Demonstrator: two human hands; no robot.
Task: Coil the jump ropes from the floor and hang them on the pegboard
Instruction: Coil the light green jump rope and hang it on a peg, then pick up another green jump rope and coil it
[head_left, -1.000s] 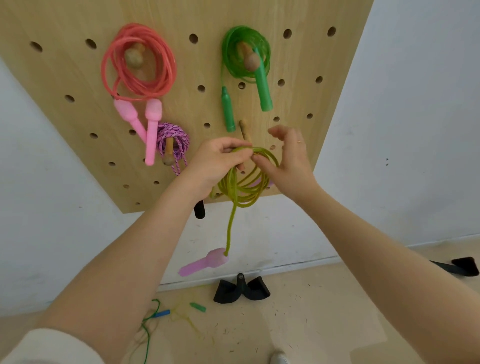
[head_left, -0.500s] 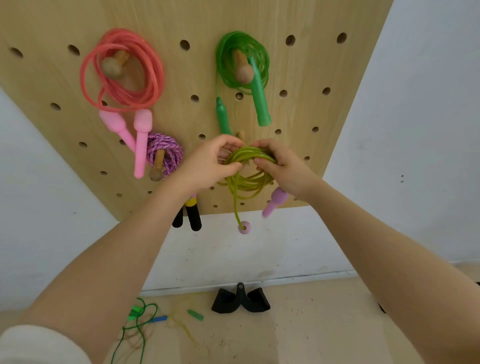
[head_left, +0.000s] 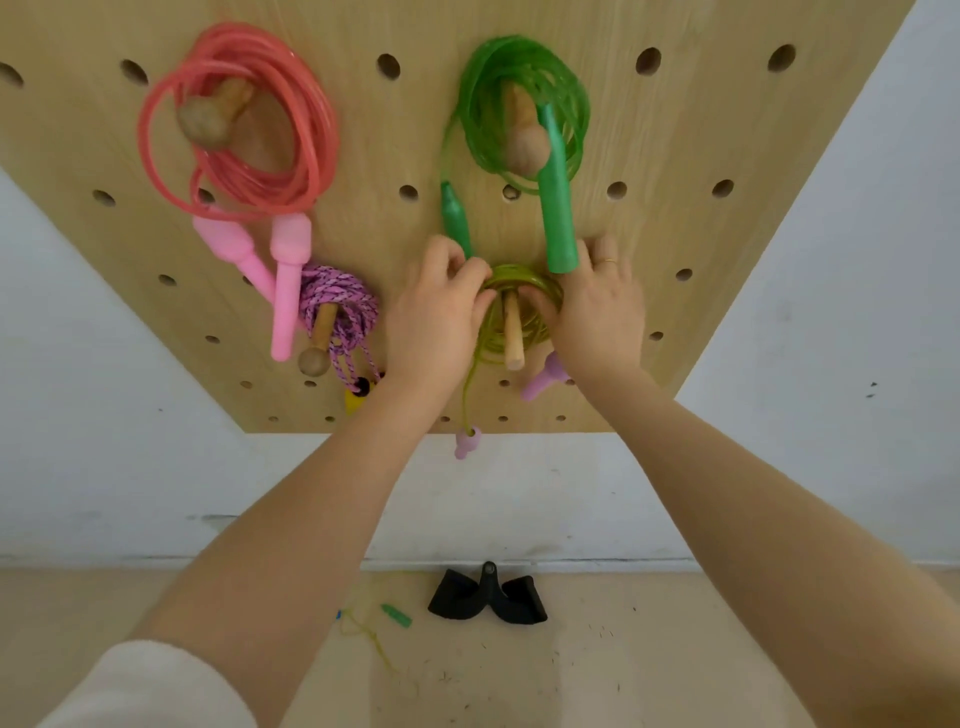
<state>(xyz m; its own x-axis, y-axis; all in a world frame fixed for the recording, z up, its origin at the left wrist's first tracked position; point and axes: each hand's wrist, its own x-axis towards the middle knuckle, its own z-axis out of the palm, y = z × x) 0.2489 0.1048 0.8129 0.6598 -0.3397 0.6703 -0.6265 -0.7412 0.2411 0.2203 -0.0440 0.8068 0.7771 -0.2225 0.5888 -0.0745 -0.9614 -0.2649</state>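
Note:
The yellow-green jump rope coil (head_left: 522, 280) sits around a plain wooden peg (head_left: 511, 332) on the wooden pegboard (head_left: 395, 135). My left hand (head_left: 434, 322) pinches the coil's left side and my right hand (head_left: 597, 312) holds its right side. One lilac handle (head_left: 467, 441) dangles below the board on a strand; the other lilac handle (head_left: 545, 376) pokes out under my right hand. A coral rope (head_left: 239, 119) with pink handles, a green rope (head_left: 524, 104) with green handles and a purple braided rope (head_left: 337, 306) hang on other pegs.
On the floor lies a thin yellow rope with a green handle (head_left: 397, 616) near the wall. A black folded foot piece (head_left: 488, 597) stands at the baseboard. White wall (head_left: 831, 312) flanks the board on both sides.
Both hands have lifted the yellow-green coil up to the board and pushed it over the peg. The dangling lilac handle has risen with it. The view has moved closer to the board.

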